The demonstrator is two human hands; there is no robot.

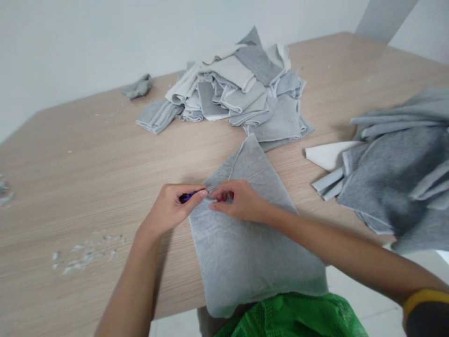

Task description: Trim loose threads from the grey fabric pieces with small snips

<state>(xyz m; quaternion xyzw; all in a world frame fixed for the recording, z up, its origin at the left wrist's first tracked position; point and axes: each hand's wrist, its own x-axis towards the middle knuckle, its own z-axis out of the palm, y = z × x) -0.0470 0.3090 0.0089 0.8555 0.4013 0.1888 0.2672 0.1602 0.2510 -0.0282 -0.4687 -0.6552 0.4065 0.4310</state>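
A grey cloth piece (259, 252) lies in front of me, one corner pointing away and its near end hanging over the table edge. At its left edge, my left hand (175, 206) is closed round a small dark purple tool (187, 196), mostly covered by the fingers. Thumb and forefinger of that hand meet at the cloth's edge. My right hand (238, 200) is over the cloth, fingers curled in a pinch close to the left fingertips. Whatever is between the right fingers is too small to make out.
Folded grey and cream cloths (242, 89) are heaped at the back. More grey cloths (393, 168) lie at the right edge. A crumpled cloth (138, 87) sits back left. Small scraps (87, 252) are scattered at the left. Green mesh fabric (291, 316) is below the table edge.
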